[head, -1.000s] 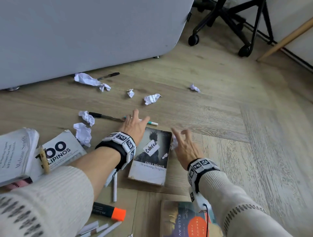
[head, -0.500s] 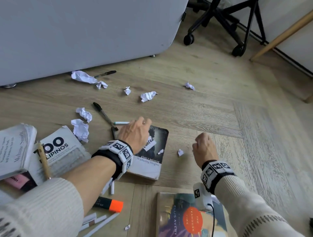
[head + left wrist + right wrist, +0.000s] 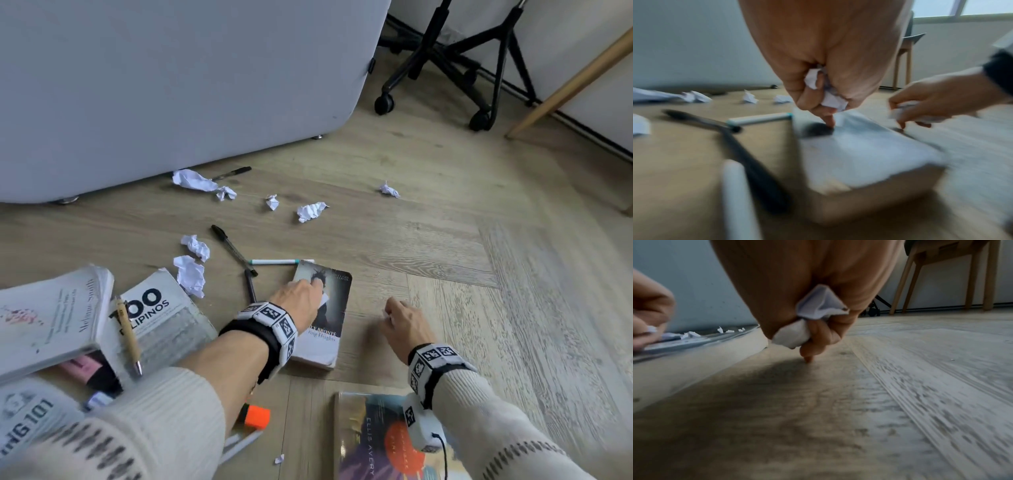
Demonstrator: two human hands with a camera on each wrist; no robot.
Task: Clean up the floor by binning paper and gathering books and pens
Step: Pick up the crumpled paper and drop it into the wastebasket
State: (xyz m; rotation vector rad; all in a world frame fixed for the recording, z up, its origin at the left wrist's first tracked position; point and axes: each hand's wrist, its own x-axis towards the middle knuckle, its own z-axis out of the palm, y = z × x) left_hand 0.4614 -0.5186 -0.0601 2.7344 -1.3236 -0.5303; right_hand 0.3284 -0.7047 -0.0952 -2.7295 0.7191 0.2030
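My left hand (image 3: 308, 291) rests on the dark paperback (image 3: 337, 308) and grips a crumpled white paper scrap (image 3: 826, 95), one fingertip touching the cover. My right hand (image 3: 399, 317) is low over the floor to the right of that book, fingers curled round another crumpled paper (image 3: 807, 321), one fingertip on the floorboards. Several paper balls, such as one (image 3: 310, 211) and another (image 3: 190, 279), lie further out. Two black pens (image 3: 233, 248) and a white teal-tipped pen (image 3: 274, 262) lie by the book's far corner.
A pile of books (image 3: 150, 308) with a wooden pen (image 3: 128, 334) sits at the left. An orange highlighter (image 3: 255, 416) and a colourful book (image 3: 373, 442) lie near me. A grey sofa (image 3: 171, 85), office chair base (image 3: 445, 68) and wooden leg (image 3: 565, 85) stand beyond.
The small scrap that lay on the floor right of the paperback is gone and my right hand has moved onto that spot. My left hand has closed on the paper from the book's cover.
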